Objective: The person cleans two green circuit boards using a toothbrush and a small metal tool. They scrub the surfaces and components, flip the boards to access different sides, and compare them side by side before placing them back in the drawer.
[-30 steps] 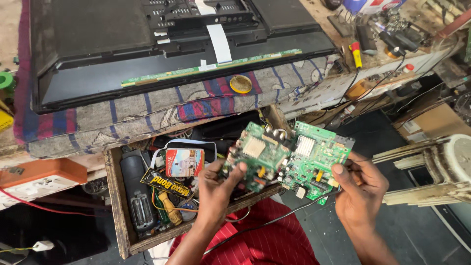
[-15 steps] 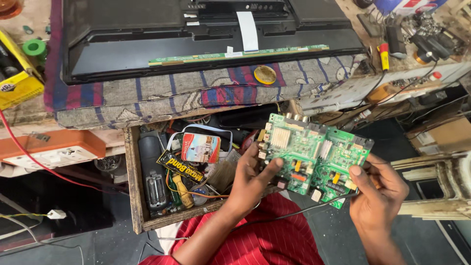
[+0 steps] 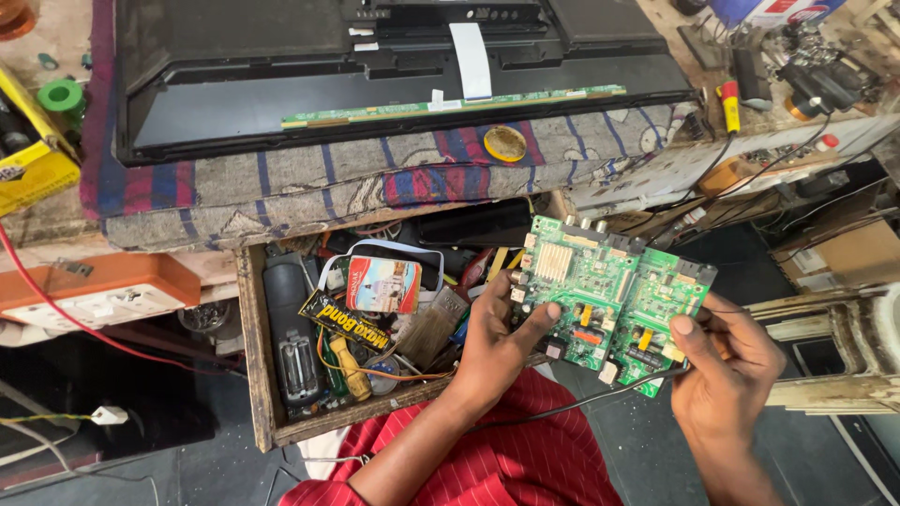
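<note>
While both hands grip them, two green circuit boards (image 3: 609, 300) sit side by side above the person's lap, just right of the open drawer.

Left hand (image 3: 497, 342) is closed on the left board's lower-left edge, thumb on the face, fingers behind. Right hand (image 3: 727, 361) pinches the right board's lower-right corner, thumb tip on top; a black cable (image 3: 600, 398) runs under the boards toward it. Left board carries a ribbed silver heatsink (image 3: 553, 262) and connectors along the top edge. Red striped cloth (image 3: 506, 459) covers the lap. Wooden drawer (image 3: 255, 375) holds a screwdriver with yellow handle (image 3: 349, 361), a black cylinder, small packets, loose wires. Above it, a flat-panel TV (image 3: 375, 66) lies face down on a striped blanket (image 3: 375, 183), a yellow round tin (image 3: 504, 143) at its edge. Orange power strip (image 3: 94, 290) at left.
</note>
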